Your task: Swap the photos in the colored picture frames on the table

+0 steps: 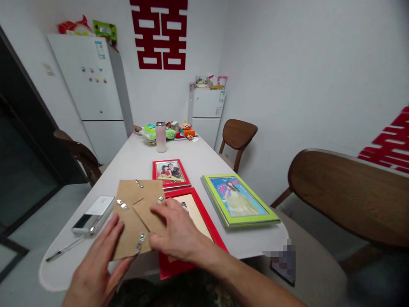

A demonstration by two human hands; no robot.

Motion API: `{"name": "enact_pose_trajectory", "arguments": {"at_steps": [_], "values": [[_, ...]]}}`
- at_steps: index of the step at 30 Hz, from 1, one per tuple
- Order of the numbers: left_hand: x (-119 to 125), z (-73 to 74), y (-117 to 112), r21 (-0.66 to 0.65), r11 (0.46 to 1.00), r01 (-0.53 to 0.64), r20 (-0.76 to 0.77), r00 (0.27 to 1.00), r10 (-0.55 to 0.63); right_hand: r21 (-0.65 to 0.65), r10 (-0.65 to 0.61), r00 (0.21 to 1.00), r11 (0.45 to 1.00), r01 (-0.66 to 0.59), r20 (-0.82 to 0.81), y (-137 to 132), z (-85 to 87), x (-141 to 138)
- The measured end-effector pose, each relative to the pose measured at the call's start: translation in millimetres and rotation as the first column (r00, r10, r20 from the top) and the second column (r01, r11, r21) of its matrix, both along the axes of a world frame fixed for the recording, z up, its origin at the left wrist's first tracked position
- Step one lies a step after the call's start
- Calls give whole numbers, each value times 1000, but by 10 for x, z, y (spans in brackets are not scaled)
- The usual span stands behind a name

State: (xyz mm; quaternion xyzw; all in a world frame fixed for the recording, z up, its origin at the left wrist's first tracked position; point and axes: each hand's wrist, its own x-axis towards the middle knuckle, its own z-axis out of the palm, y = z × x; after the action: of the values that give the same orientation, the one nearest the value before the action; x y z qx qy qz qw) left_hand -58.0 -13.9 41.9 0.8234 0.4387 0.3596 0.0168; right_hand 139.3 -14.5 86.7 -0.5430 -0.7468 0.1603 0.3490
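Both my hands hold a brown cardboard frame backing (136,213) with metal clips and a fold-out stand, lifted over the table's near edge. My left hand (99,264) supports its lower left corner from beneath, fingers stretched along it. My right hand (175,232) grips its right side, thumb pressed on top. Under my right hand lies an open red picture frame (204,217) with a pale inside. Behind it rests a smaller red frame (171,173) with a photo of two people. A green frame (238,199) with a picture of a figure in a dress lies to the right.
A white device (94,214) and a pen (64,250) lie at the left of the white table (134,160). A pink bottle (160,137) and snacks stand at the far end. Wooden chairs (351,196) surround the table. A white fridge (92,85) stands far left.
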Motion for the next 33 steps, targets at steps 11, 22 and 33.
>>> {"name": "enact_pose_trajectory", "arguments": {"at_steps": [11, 22, 33], "values": [[827, -458, -88, -119, 982, 148, -243, 955, -173, -188, -31, 980, 980, 69, 195, -135, -604, 870], [764, -485, 0, -181, 971, 158, -203, 960, -194, -99, -54, 944, 991, 91, 325, -120, -735, 727], [804, -367, 0, -249, 954, 167, -331, 911, -246, -16, -123, 907, 990, 141, 402, 2, -722, 686]]}}
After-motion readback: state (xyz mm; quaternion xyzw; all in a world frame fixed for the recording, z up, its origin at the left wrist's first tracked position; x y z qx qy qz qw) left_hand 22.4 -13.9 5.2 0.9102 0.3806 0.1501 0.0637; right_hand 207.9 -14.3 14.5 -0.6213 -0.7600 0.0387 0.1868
